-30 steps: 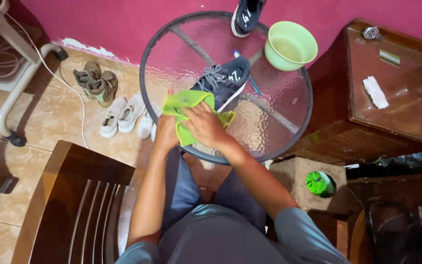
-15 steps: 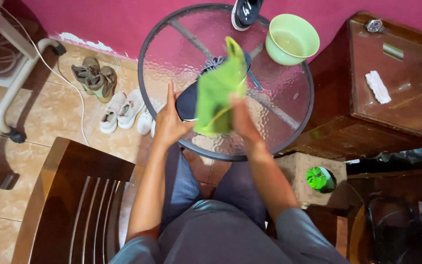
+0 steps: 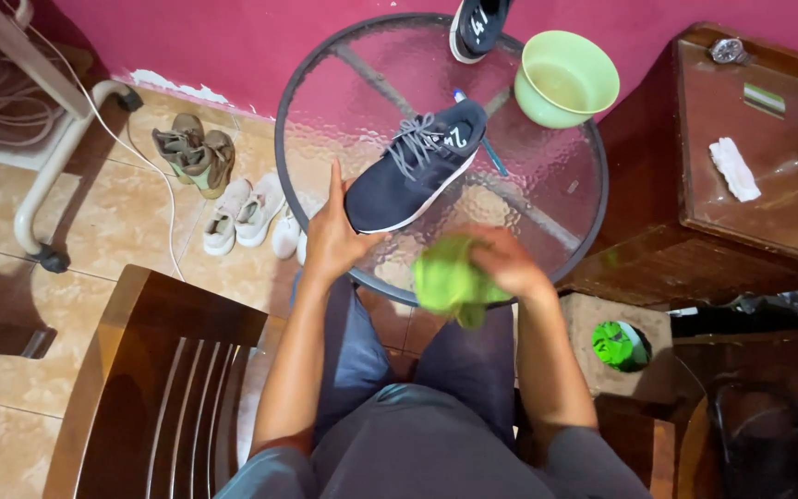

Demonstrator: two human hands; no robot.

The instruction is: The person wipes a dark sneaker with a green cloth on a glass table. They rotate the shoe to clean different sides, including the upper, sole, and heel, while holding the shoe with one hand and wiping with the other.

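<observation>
The cloth (image 3: 450,282) was bright green, crumpled and blurred, bunched in the closed fingers of the right hand (image 3: 501,263) at the near edge of the glass table (image 3: 362,102). The left hand (image 3: 332,236), fingers spread open, touched the dark sneaker's (image 3: 413,171) heel, just left of the cloth.

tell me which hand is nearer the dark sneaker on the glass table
Left. The left hand rests against the heel end of the dark sneaker. The right hand is off to the side, apart from the sneaker, with its fingers gripping a green cloth.
</observation>
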